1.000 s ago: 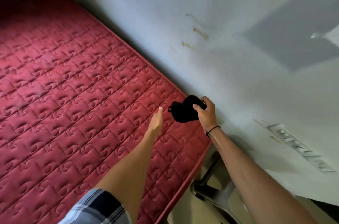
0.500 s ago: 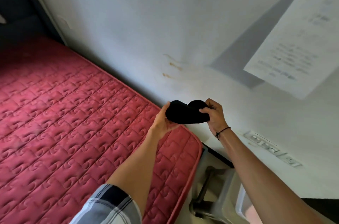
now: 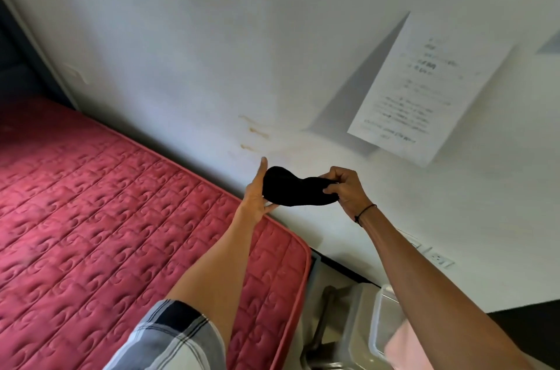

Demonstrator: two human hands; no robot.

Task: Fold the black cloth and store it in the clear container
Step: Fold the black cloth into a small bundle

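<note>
**Small black cloth held in the air between both hands, above the mattress corner**

The black cloth (image 3: 295,190) hangs clear of the red mattress (image 3: 121,218), above its corner by the wall, stretched into a short bundle between the two hands. The right hand (image 3: 345,188) has its grip pinched on the cloth's end, fingers curled over the fabric. The left hand (image 3: 257,191) lies flat against the other end, fingers spread and straight, thumb underneath; it supports rather than clamps.

The cloth looks soft, limp and very light: it sags and bunches where nothing holds it, and keeps no shape of its own. It is unlikely to slip or break, but a fold will probably spring open if released, so it wants holding at the edges or corners, with the fold pressed flat between palm and fingers.

The clear container (image 3: 385,327) stands on the floor just off the mattress corner, below the right forearm, with something pink inside.
</note>
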